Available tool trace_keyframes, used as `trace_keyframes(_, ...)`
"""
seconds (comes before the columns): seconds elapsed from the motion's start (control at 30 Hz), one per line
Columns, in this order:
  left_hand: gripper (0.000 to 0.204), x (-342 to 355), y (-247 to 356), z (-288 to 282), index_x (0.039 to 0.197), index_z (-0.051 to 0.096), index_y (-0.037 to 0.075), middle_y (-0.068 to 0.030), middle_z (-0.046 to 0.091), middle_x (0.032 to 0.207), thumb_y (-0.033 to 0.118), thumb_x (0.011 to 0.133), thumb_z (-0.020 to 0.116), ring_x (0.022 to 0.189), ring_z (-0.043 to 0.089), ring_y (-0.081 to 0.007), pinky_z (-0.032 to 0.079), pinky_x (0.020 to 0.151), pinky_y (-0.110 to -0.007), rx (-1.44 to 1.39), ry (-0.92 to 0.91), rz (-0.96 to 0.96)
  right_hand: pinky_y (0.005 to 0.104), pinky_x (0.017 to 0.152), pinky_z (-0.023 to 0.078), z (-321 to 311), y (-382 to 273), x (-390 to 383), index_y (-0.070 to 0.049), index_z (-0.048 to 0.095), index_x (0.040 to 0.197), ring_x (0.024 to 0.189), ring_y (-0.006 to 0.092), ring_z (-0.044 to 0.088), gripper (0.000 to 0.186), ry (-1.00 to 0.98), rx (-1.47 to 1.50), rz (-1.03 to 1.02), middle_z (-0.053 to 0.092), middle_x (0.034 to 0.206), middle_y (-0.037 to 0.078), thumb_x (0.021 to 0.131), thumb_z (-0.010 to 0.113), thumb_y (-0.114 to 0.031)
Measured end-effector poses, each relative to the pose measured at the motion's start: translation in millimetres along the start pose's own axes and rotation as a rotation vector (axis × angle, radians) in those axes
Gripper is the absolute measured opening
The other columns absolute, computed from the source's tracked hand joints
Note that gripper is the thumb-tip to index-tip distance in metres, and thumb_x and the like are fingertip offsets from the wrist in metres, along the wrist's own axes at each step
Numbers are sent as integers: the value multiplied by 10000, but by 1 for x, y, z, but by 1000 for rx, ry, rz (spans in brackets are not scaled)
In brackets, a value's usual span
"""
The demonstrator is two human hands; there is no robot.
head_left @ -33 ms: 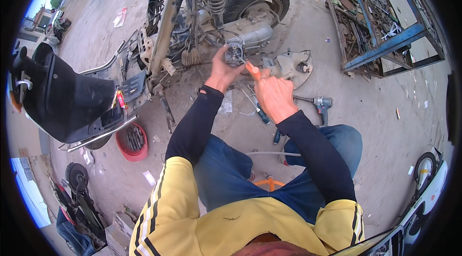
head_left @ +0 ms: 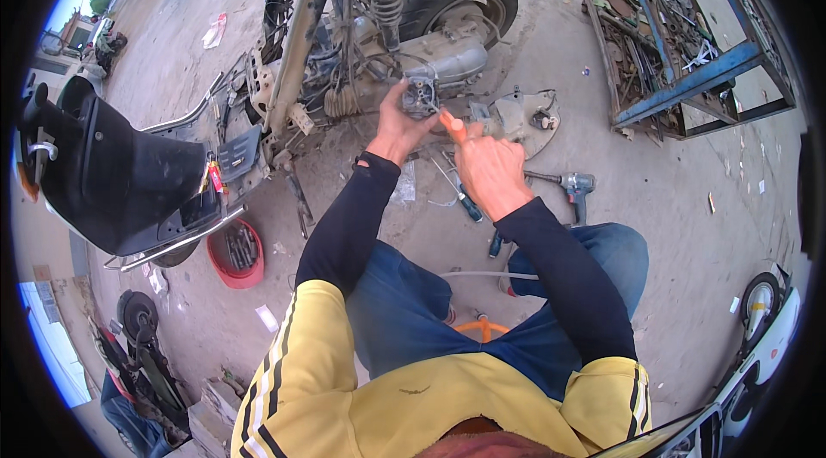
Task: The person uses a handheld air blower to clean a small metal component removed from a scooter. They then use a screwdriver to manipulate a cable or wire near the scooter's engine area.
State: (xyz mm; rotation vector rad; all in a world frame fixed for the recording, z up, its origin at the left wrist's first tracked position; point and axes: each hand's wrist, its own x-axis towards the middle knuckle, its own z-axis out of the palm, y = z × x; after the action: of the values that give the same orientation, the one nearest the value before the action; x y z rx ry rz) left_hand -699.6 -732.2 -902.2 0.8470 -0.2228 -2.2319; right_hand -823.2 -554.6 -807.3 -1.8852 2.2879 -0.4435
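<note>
Beside a stripped scooter [head_left: 344, 54] on a dusty concrete yard, a person in a yellow vest and black sleeves squats over an engine part. The left hand [head_left: 397, 124] is clamped on a small grey carburettor [head_left: 421, 97], held up just in front of the scooter's engine [head_left: 447, 58]. The right hand [head_left: 489, 170] is wrapped around an orange-handled screwdriver [head_left: 451, 125], whose tip points at the carburettor; whether it touches cannot be told. Both hands are close together, almost meeting at the part.

Nothing in the single moment shows a shift in the work: the carburettor sits off the engine and in hand, which suggests the job is at the bench-work stage, done in the air.

On the ground near the right knee lie a cordless drill [head_left: 575, 185] and a blue-handled screwdriver [head_left: 469, 202]. A red bowl [head_left: 237, 253] of bolts sits to the left, below the scooter's black seat [head_left: 112, 174], which is tipped up. A blue metal rack [head_left: 688, 54] of scrap stands to the upper right, well apart.
</note>
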Motion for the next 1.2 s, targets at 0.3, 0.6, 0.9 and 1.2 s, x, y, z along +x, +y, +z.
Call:
trace_keyframes(0.3, 414, 0, 0, 0, 1270, 576, 41, -167, 640, 1227, 347, 998, 636, 1152, 604, -362, 441, 1094, -654, -20, 0, -4, 476, 616, 575, -4, -1, 0, 37, 593, 995, 658, 371, 745, 283, -1, 28, -19, 713, 675, 207, 900, 685, -213)
trace_keyframes(0.6, 462, -3, 0, 4, 1294, 577, 42, -159, 643, 1245, 364, 976, 669, 1189, 593, -357, 411, 1132, -653, -57, 1, -22, 492, 632, 563, 2, -2, -1, 34, 595, 1014, 688, 387, 745, 282, -57, 47, 45, 721, 706, 217, 912, 678, -215)
trace_keyframes(0.9, 445, -3, 0, 7, 1288, 594, 69, -139, 652, 1255, 378, 977, 671, 1191, 598, -343, 373, 1150, -667, -76, -8, -26, 520, 642, 561, -13, -2, -10, 36, 602, 973, 673, 416, 733, 247, -68, 66, 21, 710, 702, 245, 917, 674, -193)
trace_keyframes(1.2, 428, -7, -1, 10, 1270, 601, 66, -132, 667, 1223, 375, 981, 670, 1180, 605, -339, 397, 1137, -653, -71, 8, -26, 512, 609, 558, -12, 0, -10, 23, 612, 931, 653, 409, 731, 206, -30, 79, -6, 702, 681, 238, 914, 665, -175)
